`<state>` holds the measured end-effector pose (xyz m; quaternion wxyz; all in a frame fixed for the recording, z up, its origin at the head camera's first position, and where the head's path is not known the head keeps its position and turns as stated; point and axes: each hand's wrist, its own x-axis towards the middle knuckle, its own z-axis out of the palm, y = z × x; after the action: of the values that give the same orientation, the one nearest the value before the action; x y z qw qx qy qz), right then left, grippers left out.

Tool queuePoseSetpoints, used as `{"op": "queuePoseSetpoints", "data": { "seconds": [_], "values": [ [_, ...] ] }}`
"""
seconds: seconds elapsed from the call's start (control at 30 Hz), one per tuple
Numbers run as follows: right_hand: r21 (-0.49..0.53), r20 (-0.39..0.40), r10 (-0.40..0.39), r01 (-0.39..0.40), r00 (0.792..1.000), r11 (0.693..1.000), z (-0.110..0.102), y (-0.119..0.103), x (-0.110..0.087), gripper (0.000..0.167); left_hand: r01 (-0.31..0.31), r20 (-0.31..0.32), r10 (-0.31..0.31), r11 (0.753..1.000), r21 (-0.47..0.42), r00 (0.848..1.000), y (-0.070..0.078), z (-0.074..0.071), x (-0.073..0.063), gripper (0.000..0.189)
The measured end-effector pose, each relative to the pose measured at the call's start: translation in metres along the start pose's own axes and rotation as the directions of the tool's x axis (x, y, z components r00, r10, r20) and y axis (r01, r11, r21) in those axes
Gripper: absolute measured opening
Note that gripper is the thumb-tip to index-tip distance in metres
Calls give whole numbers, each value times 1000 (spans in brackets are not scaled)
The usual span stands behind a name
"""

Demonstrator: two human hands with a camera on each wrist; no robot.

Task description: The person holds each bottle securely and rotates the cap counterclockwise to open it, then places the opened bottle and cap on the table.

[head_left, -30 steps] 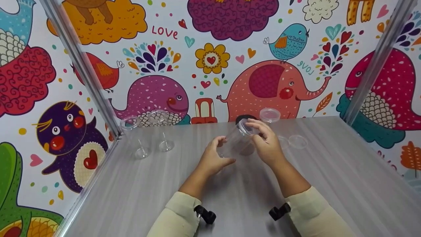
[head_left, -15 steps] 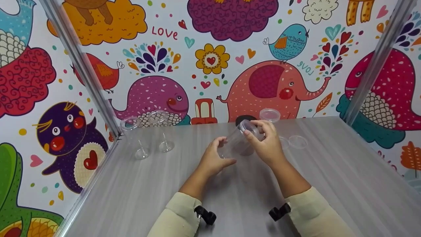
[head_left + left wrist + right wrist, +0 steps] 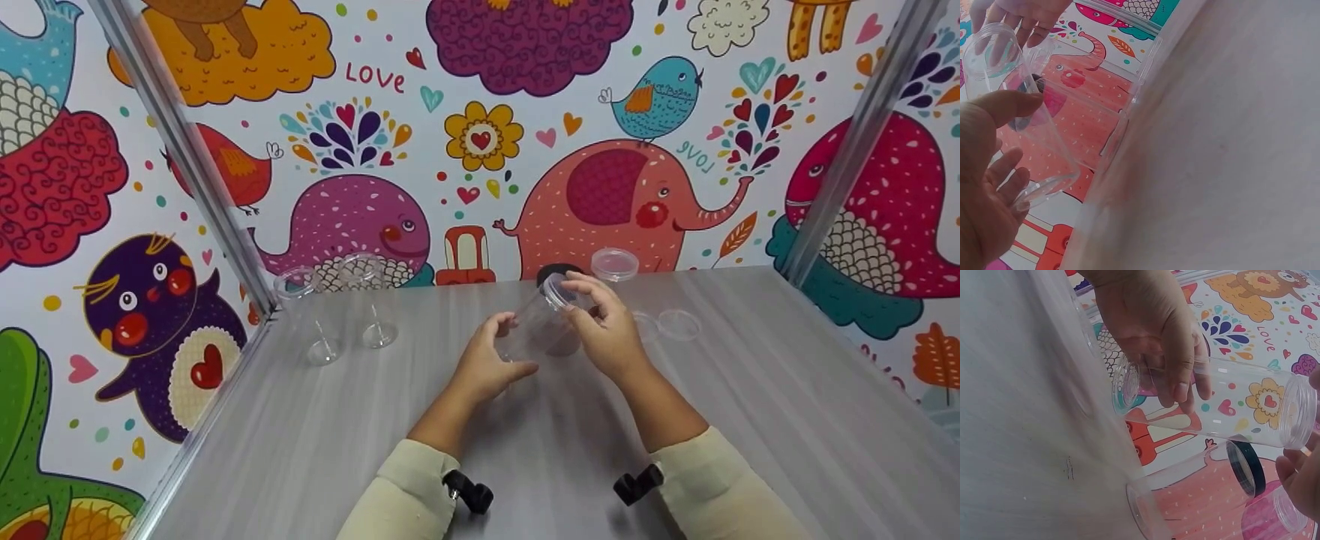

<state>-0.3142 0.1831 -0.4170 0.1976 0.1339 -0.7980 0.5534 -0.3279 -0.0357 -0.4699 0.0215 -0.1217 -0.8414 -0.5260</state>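
A clear plastic jar [image 3: 527,330] is held tilted over the table, its top leaning to the right and away. My left hand [image 3: 484,356] grips it round the lower body, thumb on one side and fingers on the other. At the upper end sits a clear screw lid [image 3: 1300,410]. My right hand [image 3: 611,334] holds this lid by its edge, thumb on the near side and fingers over the far side. In the left wrist view the see-through wall of the jar [image 3: 1053,140] shows nothing inside.
Behind the held jar stands a jar with a black lid [image 3: 555,270]. Another clear jar [image 3: 615,264] is behind my right hand, and a clear round lid [image 3: 679,324] lies to its right. Two clear jars [image 3: 309,319] stand at the left, before the patterned wall [image 3: 480,45].
My right thumb and fingers swung round the lid's edge and then back to about where they were. The left hand and the jar stay nearly still.
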Motion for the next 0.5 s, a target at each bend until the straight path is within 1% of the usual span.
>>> {"op": "queuePoseSetpoints", "data": {
  "seconds": [0.17, 0.33, 0.43, 0.5],
  "values": [
    [58, 7, -16, 16, 1000, 998, 0, 0, -1, 37, -5, 6, 5, 1000, 0, 1000, 0, -1, 1, 84],
    [112, 17, -37, 35, 999, 993, 0, 2, 0, 37, 0, 8, 1, 1000, -18, 1000, 0, 0, 1, 84],
    [76, 10, -47, 46, 999, 996, 0, 2, 1, 31, 6, 8, -6, 1000, -25, 1000, -1, 0, 1, 84],
    [21, -9, -40, 40, 999, 999, 0, 1, 1, 29, 8, 9, -8, 1000, -27, 1000, 0, 0, 1, 84]
  ]
}}
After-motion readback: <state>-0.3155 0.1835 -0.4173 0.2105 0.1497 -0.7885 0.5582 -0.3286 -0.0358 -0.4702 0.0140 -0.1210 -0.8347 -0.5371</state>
